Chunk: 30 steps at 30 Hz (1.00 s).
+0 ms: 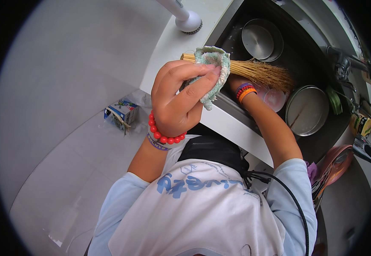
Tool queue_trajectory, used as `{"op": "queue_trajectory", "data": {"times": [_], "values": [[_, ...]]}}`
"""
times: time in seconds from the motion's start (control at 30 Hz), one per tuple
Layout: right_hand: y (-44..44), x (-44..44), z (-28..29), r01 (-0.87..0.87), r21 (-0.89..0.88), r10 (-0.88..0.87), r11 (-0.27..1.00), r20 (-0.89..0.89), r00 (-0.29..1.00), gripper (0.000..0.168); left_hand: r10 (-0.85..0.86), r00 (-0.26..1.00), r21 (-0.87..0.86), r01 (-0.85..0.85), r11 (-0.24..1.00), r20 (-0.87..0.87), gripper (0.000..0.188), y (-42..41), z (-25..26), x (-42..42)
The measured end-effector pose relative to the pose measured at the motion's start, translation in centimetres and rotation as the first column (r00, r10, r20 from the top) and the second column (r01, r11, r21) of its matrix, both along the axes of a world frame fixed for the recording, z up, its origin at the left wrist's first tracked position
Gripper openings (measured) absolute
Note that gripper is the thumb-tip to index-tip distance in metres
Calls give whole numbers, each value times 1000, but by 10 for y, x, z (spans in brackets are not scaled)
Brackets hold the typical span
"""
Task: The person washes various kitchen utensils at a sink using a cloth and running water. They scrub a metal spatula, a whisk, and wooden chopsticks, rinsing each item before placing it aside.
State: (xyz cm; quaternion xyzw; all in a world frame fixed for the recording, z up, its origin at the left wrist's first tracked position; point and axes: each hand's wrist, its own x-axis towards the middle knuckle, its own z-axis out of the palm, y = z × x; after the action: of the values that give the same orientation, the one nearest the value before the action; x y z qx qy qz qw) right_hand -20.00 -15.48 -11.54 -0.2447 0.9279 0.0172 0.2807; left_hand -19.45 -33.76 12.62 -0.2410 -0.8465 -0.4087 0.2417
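My left hand (182, 92) pinches a crumpled green-and-white cloth (219, 78) between thumb and fingers, raised over the sink's front edge. Passing behind the cloth is a bamboo whisk brush (252, 70), its bristles spreading to the right over the sink. Whether the left hand also grips the brush, I cannot tell. My right hand (236, 82) reaches down into the dark sink (303, 54), mostly hidden beneath the brush. Near its wrist lie pinkish bowls (274, 99). A round metal pan (307, 110) holding cloudy liquid sits to their right.
A metal pot (260, 40) rests at the sink's far left. The faucet (343, 65) rises along the right rim, near a green sponge or cloth (334, 100). A white scrubbing brush (188, 22) stands on the counter (163, 54). A box (123, 112) sits on the floor.
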Motion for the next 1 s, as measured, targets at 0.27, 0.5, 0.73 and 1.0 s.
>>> {"op": "queue_trajectory", "data": {"times": [0.27, 0.5, 0.73, 1.0], "values": [[40, 4, 82, 8, -653, -89, 757, -92, 992, 11, 96, 994, 83, -100, 992, 50, 38, 2, 1, 5], [39, 28, 155, 241, -943, -511, 231, 93, 855, 17, 66, 995, 143, -76, 987, 74, 40, 12, 7, 11], [86, 98, 233, 152, -796, -679, -586, 584, 445, 17, -100, 979, 255, 52, 965, 179, 39, 31, 11, 28], [91, 166, 290, -122, -533, -546, -837, 826, 136, 19, -515, 836, 210, 477, 853, 191, 38, 101, 59, 33]]}}
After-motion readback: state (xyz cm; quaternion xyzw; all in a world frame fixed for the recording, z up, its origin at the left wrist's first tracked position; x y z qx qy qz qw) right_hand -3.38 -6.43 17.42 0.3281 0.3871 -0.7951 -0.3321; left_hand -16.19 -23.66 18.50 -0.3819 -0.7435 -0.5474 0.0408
